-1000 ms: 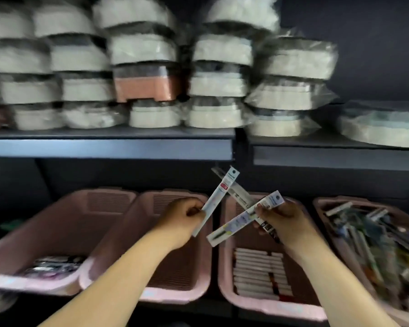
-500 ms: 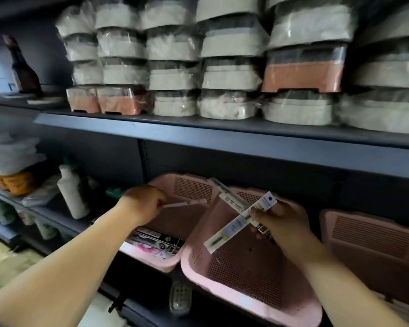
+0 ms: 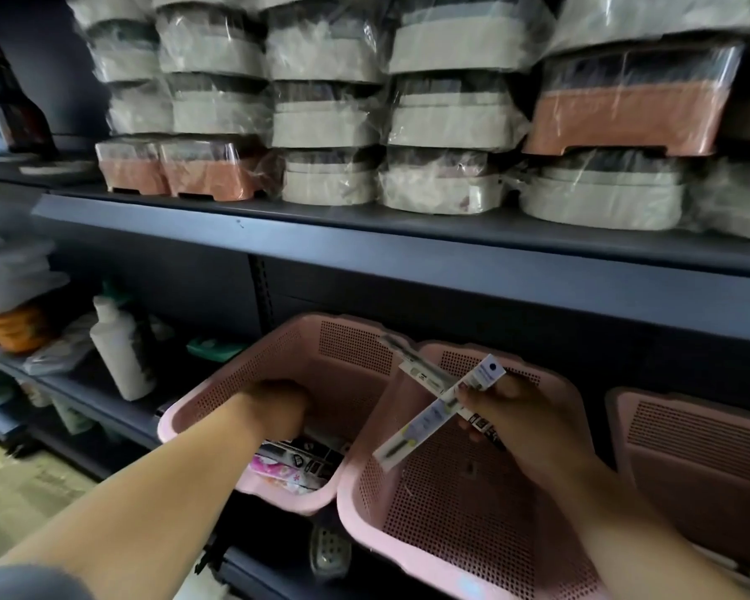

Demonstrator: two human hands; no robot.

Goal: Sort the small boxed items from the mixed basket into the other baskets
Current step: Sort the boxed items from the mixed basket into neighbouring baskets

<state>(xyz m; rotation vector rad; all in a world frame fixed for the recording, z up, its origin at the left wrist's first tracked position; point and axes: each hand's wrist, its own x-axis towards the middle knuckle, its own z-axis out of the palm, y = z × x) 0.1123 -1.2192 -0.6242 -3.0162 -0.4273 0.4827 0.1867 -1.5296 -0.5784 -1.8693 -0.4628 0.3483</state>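
Observation:
My left hand (image 3: pixel 273 409) reaches down into the leftmost pink basket (image 3: pixel 191 415), knuckles up and fingertips hidden behind them. Below it lie several flat boxed items (image 3: pixel 297 463), dark and floral-printed. No box shows in this hand. My right hand (image 3: pixel 516 422) pinches two slim white boxes crossed over each other above the middle pink basket (image 3: pixel 451 521), whose mesh floor is bare. The front slim box (image 3: pixel 440 411) has a dark dot at its top. The rear slim box (image 3: pixel 421 369) points up and left. A third pink basket (image 3: pixel 689 448) stands at the right.
A grey shelf edge (image 3: pixel 408 262) runs just above the baskets, carrying stacks of plastic-wrapped containers (image 3: pixel 325 123). Left of the baskets stand a white bottle (image 3: pixel 122 352), a green item (image 3: pixel 215 346) and orange goods (image 3: pixel 14 326). The floor (image 3: pixel 22 491) shows at lower left.
My left hand dropped from the basket's rim down inside the leftmost basket, and the slim box it carried is out of sight. My right hand kept its two boxes.

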